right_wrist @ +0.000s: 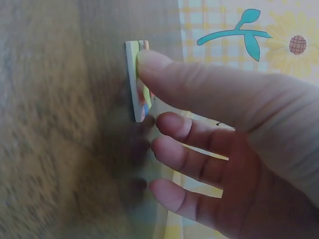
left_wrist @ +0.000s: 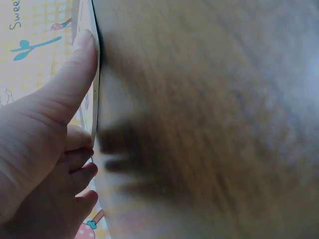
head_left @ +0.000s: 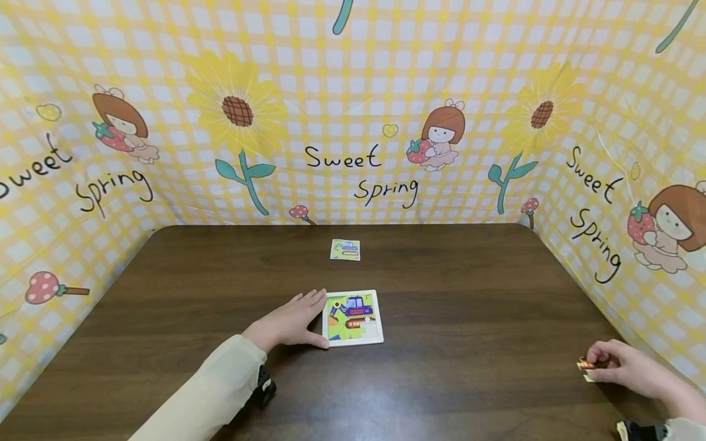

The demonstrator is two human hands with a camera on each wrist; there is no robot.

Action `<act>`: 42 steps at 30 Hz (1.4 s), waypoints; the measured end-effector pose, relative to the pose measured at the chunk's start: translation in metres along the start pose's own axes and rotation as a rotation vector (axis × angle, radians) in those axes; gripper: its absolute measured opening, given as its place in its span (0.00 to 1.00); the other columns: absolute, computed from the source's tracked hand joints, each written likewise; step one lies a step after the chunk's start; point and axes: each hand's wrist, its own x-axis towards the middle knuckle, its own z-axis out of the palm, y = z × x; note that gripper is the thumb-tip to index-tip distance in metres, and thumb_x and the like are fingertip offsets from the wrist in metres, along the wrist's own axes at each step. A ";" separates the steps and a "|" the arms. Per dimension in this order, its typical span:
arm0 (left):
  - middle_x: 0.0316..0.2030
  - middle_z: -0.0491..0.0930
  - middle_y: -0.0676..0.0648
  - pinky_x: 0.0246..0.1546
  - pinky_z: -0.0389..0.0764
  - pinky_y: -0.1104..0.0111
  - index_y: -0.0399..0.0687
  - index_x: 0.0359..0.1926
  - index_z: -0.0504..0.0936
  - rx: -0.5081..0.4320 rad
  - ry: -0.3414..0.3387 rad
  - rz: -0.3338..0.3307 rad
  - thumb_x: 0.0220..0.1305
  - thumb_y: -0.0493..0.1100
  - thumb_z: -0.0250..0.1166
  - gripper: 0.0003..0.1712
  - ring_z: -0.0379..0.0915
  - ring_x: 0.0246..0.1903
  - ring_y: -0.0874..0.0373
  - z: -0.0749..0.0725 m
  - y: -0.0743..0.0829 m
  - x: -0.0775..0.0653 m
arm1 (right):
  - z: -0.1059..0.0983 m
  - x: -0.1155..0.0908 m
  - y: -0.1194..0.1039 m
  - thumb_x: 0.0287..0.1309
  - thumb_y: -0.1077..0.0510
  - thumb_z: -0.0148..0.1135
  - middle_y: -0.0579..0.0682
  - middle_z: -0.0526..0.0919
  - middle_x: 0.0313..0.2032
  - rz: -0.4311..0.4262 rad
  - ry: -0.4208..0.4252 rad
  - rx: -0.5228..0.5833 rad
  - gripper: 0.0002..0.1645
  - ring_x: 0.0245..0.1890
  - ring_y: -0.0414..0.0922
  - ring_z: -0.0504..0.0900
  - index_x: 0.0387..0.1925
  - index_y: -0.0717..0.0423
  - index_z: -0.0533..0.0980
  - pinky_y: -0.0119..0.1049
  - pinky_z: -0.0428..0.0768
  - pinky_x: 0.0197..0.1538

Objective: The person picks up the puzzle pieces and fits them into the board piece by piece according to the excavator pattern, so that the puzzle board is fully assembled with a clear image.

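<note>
A white-framed puzzle tray point(head_left: 355, 342) with an excavator picture lies at the table's middle. My left hand point(head_left: 309, 318) lies flat beside it, its straight fingers touching the tray's left edge. The left wrist view shows the thumb point(left_wrist: 75, 69) laid along the tray's edge point(left_wrist: 95, 84). At the near right, my right hand point(head_left: 594, 362) pinches a small puzzle piece point(head_left: 584, 365) just above the table. In the right wrist view, the thumb point(right_wrist: 164, 69) and a finger hold that piece point(right_wrist: 132, 84) on edge against the wood.
A small picture card point(head_left: 345, 249) of the same excavator lies farther back on the dark wooden table point(head_left: 469, 294). A yellow checked cloth with sunflowers point(head_left: 237, 110) walls in the table at the back and on both sides.
</note>
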 end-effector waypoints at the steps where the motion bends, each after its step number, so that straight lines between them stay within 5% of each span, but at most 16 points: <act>1: 0.69 0.47 0.40 0.65 0.43 0.56 0.35 0.68 0.53 0.001 0.000 0.000 0.51 0.65 0.63 0.55 0.38 0.68 0.47 0.000 0.000 0.000 | 0.000 0.000 0.000 0.41 0.71 0.67 0.37 0.67 0.23 -0.005 0.006 -0.005 0.16 0.20 0.32 0.64 0.25 0.52 0.70 0.30 0.61 0.20; 9: 0.69 0.47 0.40 0.65 0.43 0.55 0.35 0.68 0.53 0.007 -0.005 -0.002 0.51 0.65 0.63 0.56 0.39 0.68 0.47 0.001 -0.001 0.000 | 0.000 -0.003 -0.001 0.45 0.69 0.66 0.32 0.66 0.23 0.075 -0.019 -0.030 0.14 0.19 0.31 0.63 0.25 0.55 0.69 0.30 0.61 0.20; 16: 0.69 0.47 0.40 0.65 0.44 0.56 0.34 0.68 0.53 0.017 -0.004 0.003 0.51 0.65 0.63 0.55 0.39 0.68 0.47 -0.001 0.001 -0.001 | 0.004 -0.006 -0.005 0.45 0.66 0.69 0.42 0.64 0.26 0.158 -0.011 -0.060 0.16 0.22 0.33 0.60 0.29 0.59 0.68 0.30 0.61 0.23; 22: 0.69 0.47 0.40 0.65 0.43 0.56 0.34 0.68 0.53 0.015 -0.005 0.002 0.52 0.64 0.64 0.55 0.39 0.68 0.47 -0.002 0.002 -0.001 | 0.008 -0.009 -0.006 0.42 0.66 0.70 0.41 0.63 0.25 0.149 0.059 -0.104 0.16 0.22 0.34 0.60 0.27 0.53 0.69 0.30 0.59 0.23; 29: 0.69 0.47 0.40 0.65 0.43 0.56 0.34 0.68 0.53 0.013 -0.007 -0.004 0.51 0.65 0.63 0.55 0.39 0.68 0.47 -0.002 0.002 -0.001 | 0.006 -0.012 -0.006 0.44 0.67 0.68 0.46 0.63 0.29 0.122 0.006 -0.058 0.16 0.23 0.36 0.59 0.31 0.55 0.69 0.30 0.58 0.24; 37: 0.69 0.47 0.40 0.65 0.43 0.56 0.34 0.68 0.52 0.011 -0.005 -0.001 0.52 0.64 0.64 0.55 0.38 0.68 0.47 -0.002 0.002 -0.002 | 0.009 -0.013 -0.004 0.42 0.67 0.69 0.38 0.65 0.28 0.094 0.066 -0.085 0.16 0.22 0.34 0.61 0.29 0.52 0.71 0.30 0.60 0.22; 42: 0.69 0.47 0.40 0.65 0.43 0.56 0.34 0.68 0.52 0.016 -0.007 -0.001 0.52 0.64 0.63 0.55 0.38 0.68 0.47 -0.002 0.003 -0.002 | 0.008 -0.011 -0.008 0.46 0.66 0.67 0.35 0.69 0.25 0.153 0.057 -0.059 0.12 0.22 0.32 0.67 0.29 0.57 0.71 0.29 0.65 0.22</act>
